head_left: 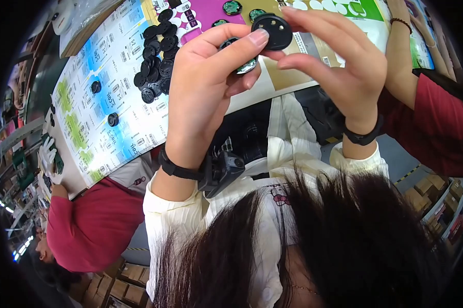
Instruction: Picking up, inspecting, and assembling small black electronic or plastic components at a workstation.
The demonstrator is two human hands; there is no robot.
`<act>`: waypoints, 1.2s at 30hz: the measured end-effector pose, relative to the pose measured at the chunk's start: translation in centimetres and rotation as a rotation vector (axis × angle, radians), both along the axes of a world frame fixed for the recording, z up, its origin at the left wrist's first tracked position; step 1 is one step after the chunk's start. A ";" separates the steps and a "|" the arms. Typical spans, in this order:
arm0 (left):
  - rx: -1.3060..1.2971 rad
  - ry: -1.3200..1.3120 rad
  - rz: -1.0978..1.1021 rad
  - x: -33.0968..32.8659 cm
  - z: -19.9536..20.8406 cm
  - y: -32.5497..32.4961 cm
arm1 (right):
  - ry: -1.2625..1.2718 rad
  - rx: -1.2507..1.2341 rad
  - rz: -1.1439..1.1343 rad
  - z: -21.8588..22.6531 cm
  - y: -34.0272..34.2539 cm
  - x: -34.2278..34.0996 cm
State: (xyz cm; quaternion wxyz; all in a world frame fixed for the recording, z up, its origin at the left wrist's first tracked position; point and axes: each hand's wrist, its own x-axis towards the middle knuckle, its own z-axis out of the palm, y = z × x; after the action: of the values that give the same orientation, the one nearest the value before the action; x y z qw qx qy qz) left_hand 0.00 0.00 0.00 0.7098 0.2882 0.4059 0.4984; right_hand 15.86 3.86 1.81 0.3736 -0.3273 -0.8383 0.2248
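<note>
Above the table's near edge, my left hand [203, 77] pinches a round black plastic disc [279, 36] between thumb and fingers. Small metallic dots show on the disc's face. A shiny green faceted round piece [248, 66] is also tucked under the fingers of that hand. My right hand [352, 64] is spread around the disc's right side, thumb below and fingers above; whether its fingertips touch the rim is hard to see. Several similar green-and-black round pieces [232, 7] lie on the purple sheet just beyond.
To the left, a pile of black discs [152, 61] lies on printed sheets [128, 113], with two loose ones nearby. A co-worker in a red sleeve [442, 123] works close on the right; another red-clad person [95, 226] sits left. A cardboard box [90, 25] stands at far left.
</note>
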 end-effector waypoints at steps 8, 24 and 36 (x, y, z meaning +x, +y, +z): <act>0.058 0.216 0.140 0.2 0.1 -0.1 | 0.046 0.076 0.013 -0.2 -0.1 -0.7; 0.178 0.103 -0.212 -0.8 0.7 -0.2 | 0.230 -0.056 0.090 -2.0 -0.3 -0.1; 0.360 0.089 -0.102 0.2 -0.8 -0.8 | 0.245 -0.135 0.108 -0.9 -1.0 0.0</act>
State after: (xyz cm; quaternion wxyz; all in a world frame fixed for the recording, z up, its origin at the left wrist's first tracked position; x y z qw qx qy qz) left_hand 0.21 -0.79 -0.82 0.6523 0.4525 0.3261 0.5133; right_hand 15.89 2.88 0.91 0.4376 -0.2762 -0.7859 0.3385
